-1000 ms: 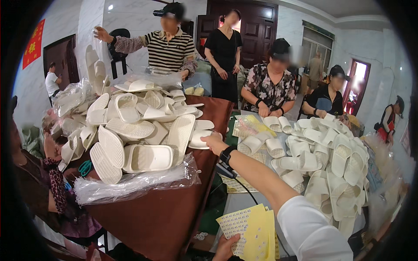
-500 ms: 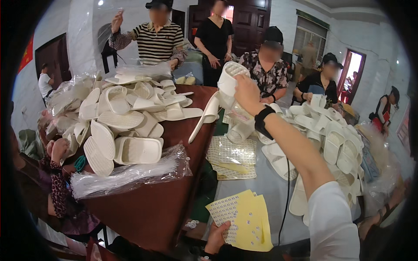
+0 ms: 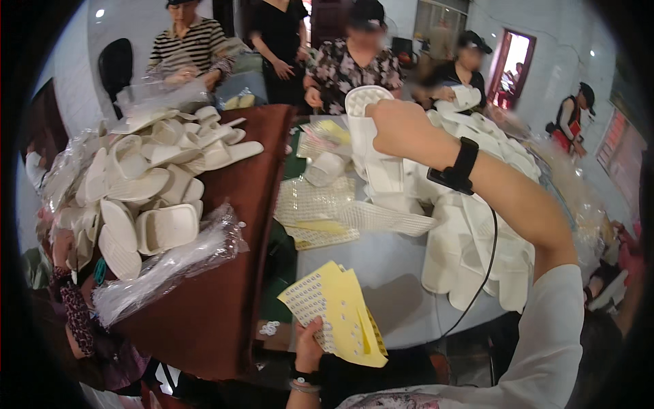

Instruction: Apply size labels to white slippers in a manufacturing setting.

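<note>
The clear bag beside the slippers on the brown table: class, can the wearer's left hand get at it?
Probably not freely: the left hand holds yellow sticker sheets and would likely need emptying first, though the clear bag has its near side uncovered.

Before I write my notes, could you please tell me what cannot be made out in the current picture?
- Head view: fingertips of the right hand, hidden by the hand itself and the white slipper.
- Head view: fingers of the left hand underneath, hidden by the yellow sheets.
- Head view: part of the right slipper pile, hidden by the right forearm.
- Head view: head of the person in black, cut off by the top edge.
</note>
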Available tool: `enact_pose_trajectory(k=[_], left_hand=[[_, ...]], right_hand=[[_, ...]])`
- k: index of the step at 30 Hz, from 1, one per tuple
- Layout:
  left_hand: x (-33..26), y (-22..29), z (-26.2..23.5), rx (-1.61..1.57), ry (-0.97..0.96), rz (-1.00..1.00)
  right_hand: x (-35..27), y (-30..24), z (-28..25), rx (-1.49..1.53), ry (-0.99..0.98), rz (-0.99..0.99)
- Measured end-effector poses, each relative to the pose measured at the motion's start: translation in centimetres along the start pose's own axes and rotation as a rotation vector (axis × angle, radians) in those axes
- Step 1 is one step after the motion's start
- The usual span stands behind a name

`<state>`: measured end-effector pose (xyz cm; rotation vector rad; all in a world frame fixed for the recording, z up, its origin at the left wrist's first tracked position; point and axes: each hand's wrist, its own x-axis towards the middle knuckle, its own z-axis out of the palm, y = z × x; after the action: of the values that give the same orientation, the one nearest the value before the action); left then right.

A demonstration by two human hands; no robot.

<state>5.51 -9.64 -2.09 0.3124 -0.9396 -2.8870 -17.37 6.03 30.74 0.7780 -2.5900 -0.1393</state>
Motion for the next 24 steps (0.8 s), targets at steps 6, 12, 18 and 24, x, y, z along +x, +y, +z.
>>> enact_pose_trajectory(k=[6, 12, 18, 24], left_hand=[[0.6, -0.8, -0.1, -0.044, -0.037, 0.017], [0.4, -0.8, -0.7, -0.029, -0.025, 0.035], [0.4, -0.8, -0.4, -0.011, -0.003, 0.024], [0.8, -1.1, -1.7, -0.044, -0.034, 0.001]], right_hand=[[-6.4, 1.2, 1.1, -0.195, -0.304, -0.058], [-8.0, 2.2, 0.1, -0.217, -0.511, -0.140], [-8.4, 2.1, 0.9, -0.014, -0.830, -0.109], [-7.7, 2.3, 4.9, 0.236, -0.926, -0.137]])
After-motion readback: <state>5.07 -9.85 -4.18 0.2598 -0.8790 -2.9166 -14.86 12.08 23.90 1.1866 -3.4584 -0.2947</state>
